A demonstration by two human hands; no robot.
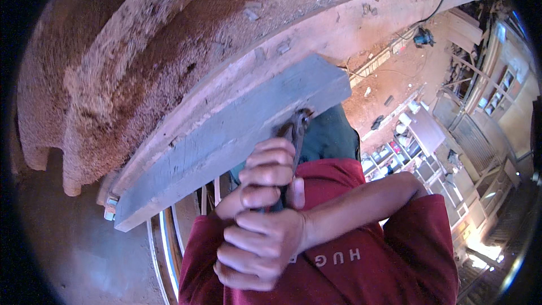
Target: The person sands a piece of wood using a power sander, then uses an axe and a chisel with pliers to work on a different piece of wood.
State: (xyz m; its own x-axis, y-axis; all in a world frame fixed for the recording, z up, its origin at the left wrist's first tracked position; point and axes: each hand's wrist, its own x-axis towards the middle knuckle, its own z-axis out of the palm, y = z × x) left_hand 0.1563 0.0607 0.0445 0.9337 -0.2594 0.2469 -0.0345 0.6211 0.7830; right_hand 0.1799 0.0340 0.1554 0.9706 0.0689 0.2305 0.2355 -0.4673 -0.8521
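Both my hands are closed round the handles of metal pliers (301,135) in front of my red shirt. My left hand (270,166) grips higher up, nearer the jaws. My right hand (259,245) is wrapped round the lower end, just beneath the left one, its forearm crossing from the right. The pliers' jaws are at the near side face of a thick grey wooden beam (243,127), towards its right end. Whether they bite on anything there is too small to make out. My fingers hide most of the handles.
The beam lies along a long pale plank (361,14) strewn with wood chips. Beyond it is a rough, sawdust-covered log or slab (130,73). A dark power tool (423,37) with a cord is on the dusty ground, upper right. Cluttered shelving (395,152) stands at the right.
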